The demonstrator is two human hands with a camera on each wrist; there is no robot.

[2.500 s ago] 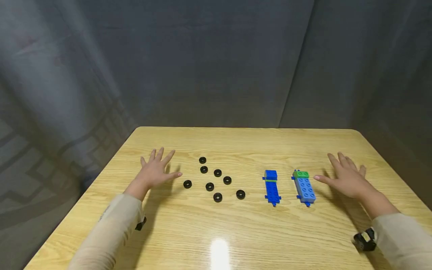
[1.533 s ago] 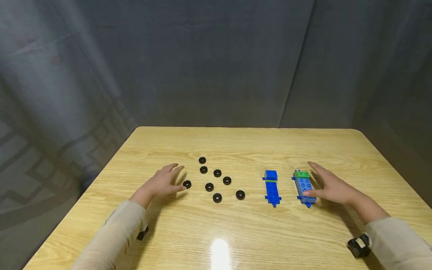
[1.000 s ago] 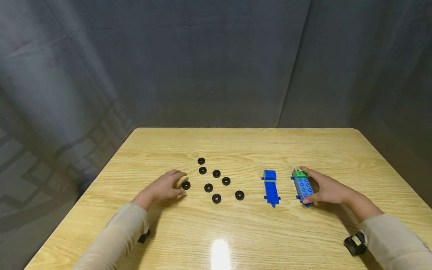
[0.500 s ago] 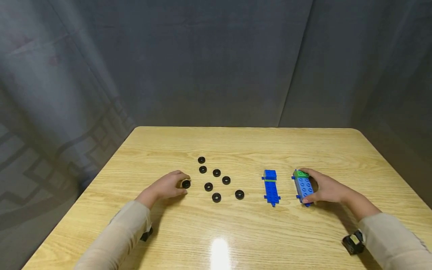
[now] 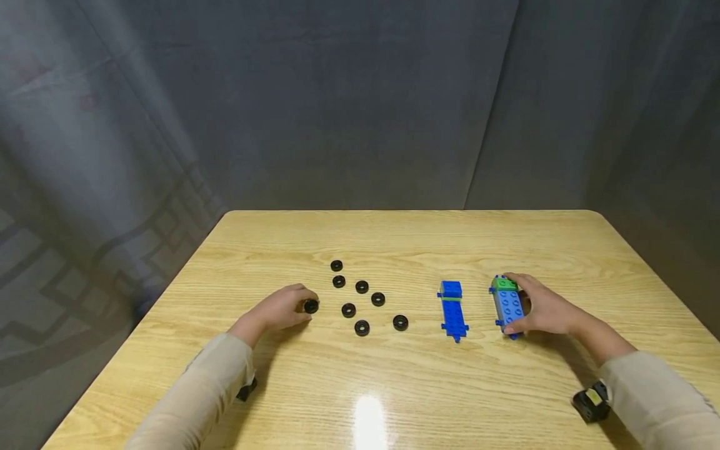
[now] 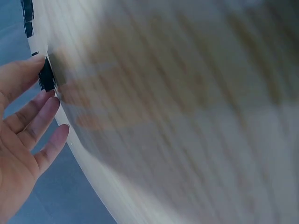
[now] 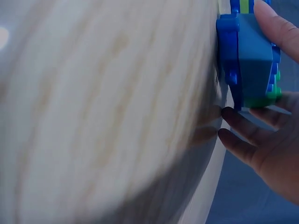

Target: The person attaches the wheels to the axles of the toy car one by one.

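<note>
Between thumb and fingers, my left hand [image 5: 279, 308] pinches a small black toy wheel [image 5: 311, 306], seen edge-on in the left wrist view as a dark wheel [image 6: 47, 77] at the table surface. My right hand [image 5: 550, 310] grips a toy-block car body [image 5: 508, 305], light blue with a green brick at its far end and blue axle pegs. In the right wrist view the thumb lies on one end of the car body [image 7: 254, 56], and fingers reach toward its green end. Left of it lies a second, dark blue car body [image 5: 452, 315] with a thin green strip.
Several more black wheels [image 5: 349, 310] lie flat and scattered on the wooden table [image 5: 315, 387], between my left hand and the dark blue car body. A grey curtain [image 5: 349, 112] hangs behind the table's far edge.
Both hands came inward from spread-out positions. The left took hold of the nearest wheel and tipped it; the right closed round the light blue car body, which has just shifted slightly away from me.
</note>
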